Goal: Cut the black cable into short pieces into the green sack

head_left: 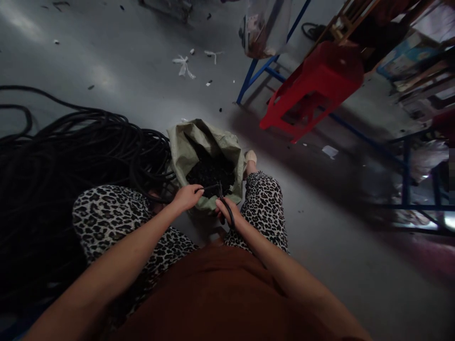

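My right hand (226, 208) is closed on the black handles of a pair of scissors (230, 217), whose blades point up over the mouth of a pale green woven sack (177, 150). Many small black pieces (209, 171) lie inside the sack. Pinched in my left hand (188, 197) is a thin black strip (209, 187), which reaches toward the scissor blades. Whether the blades touch it I cannot tell. To the left, a large heap of long black rubber-like cords (88, 137) lies in loops and runs close to the sack.
A red plastic stool (320, 85) lies tipped on the right, by a blue metal frame (248, 80). A clear bag (265, 33) hangs or rests near that frame. White plastic scraps (184, 66) are scattered on the grey floor (135, 61).
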Motion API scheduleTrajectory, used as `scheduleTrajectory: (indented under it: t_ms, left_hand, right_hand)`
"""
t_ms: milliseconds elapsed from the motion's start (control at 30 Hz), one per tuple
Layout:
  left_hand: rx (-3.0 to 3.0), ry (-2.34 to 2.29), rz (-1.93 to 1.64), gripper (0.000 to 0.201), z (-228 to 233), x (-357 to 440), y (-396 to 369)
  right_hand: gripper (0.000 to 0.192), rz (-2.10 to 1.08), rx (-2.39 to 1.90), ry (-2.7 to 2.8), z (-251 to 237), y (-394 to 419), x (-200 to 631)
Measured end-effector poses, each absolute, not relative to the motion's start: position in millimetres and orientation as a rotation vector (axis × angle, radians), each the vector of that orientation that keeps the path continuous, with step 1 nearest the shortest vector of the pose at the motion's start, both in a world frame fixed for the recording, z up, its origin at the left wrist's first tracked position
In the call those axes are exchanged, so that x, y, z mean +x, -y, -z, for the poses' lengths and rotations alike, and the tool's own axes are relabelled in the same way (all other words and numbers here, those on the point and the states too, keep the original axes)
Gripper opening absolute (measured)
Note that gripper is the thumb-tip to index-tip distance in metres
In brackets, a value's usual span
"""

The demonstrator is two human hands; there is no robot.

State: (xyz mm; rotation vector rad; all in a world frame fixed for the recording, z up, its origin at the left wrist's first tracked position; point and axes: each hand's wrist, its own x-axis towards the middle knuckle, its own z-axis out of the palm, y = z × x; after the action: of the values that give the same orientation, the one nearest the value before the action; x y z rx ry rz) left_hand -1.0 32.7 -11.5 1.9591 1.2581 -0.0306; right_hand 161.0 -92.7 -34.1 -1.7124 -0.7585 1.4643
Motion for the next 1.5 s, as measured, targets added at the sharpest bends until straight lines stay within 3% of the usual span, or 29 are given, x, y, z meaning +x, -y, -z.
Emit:
scheduleTrajectory:
  t_ms: [1500]
  left_hand:
    - [2.043, -1.119, 0.178, 0.035, 24, 0, -33]
  right_hand:
    - [0.036, -1.630, -1.878, 0.829, 23, 85, 157]
